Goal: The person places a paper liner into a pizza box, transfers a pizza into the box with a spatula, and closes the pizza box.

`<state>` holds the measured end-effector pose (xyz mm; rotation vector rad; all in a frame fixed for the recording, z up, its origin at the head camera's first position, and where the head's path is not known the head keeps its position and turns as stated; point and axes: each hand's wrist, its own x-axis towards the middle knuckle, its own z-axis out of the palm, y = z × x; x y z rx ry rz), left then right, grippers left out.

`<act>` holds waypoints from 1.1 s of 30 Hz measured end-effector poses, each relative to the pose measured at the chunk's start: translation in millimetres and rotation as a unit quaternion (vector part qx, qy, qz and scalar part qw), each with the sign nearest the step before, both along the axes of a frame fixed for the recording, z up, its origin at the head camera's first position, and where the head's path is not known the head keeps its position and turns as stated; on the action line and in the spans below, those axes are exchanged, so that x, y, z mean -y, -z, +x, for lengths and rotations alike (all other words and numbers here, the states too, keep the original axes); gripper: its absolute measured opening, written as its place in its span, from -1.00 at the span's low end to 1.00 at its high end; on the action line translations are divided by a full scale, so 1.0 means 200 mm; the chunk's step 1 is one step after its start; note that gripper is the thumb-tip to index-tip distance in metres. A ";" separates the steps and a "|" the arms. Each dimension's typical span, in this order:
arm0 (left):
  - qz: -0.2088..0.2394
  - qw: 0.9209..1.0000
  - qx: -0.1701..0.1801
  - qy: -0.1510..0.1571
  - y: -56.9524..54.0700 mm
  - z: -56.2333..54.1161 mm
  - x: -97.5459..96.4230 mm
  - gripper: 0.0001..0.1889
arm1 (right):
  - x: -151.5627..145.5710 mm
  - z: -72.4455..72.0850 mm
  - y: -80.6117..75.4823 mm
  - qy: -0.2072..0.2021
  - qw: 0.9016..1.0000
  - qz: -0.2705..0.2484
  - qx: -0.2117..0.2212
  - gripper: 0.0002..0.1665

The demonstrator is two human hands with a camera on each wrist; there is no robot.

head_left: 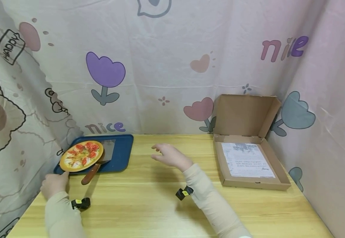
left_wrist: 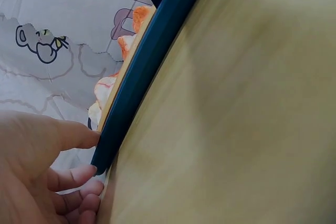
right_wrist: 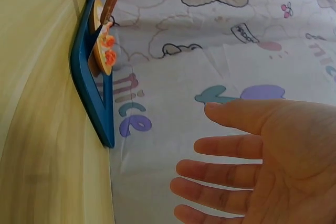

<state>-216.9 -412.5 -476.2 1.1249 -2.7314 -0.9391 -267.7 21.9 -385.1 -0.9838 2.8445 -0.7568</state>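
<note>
A blue tray [head_left: 123, 158] lies at the table's left, bearing a toy-like pizza [head_left: 83, 155] with red and white toppings. A pizza server [head_left: 91, 174] with a metal blade and wooden handle rests on the tray, its handle sticking out over the front rim. My left hand [head_left: 54, 185] pinches the tray's near-left edge; in the left wrist view the thumb [left_wrist: 81, 136] is on the rim beside the pizza, the forefinger under it. My right hand [head_left: 172, 157] hovers above the table right of the tray, fingers spread and holding nothing, as the right wrist view shows.
An opened cardboard pizza box [head_left: 257, 182] stands at the right, lid raised against the curtain, a printed white sheet [head_left: 246, 160] inside. A patterned curtain [head_left: 160, 66] hangs behind and at both sides of the wooden table [head_left: 136, 211].
</note>
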 end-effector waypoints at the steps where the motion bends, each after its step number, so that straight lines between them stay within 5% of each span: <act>1: -0.001 1.000 0.017 0.002 0.00 0.00 0.00 -0.07 | 0.02 0.00 0.00 -0.002 1.000 0.003 -0.004 -0.49; 8: 0.038 0.996 0.084 0.003 0.00 -0.02 0.01 -0.05 | 0.15 -0.01 0.00 -0.014 0.999 0.037 -0.020 -0.50; 22: 0.085 0.995 0.053 -0.003 0.00 -0.02 0.00 0.13 | 0.44 0.04 -0.03 -0.005 0.997 0.069 -0.036 -0.35; 33: 0.087 0.995 0.049 -0.010 0.00 -0.01 -0.02 0.11 | 0.71 0.06 0.00 -0.056 0.991 0.106 -0.063 -0.34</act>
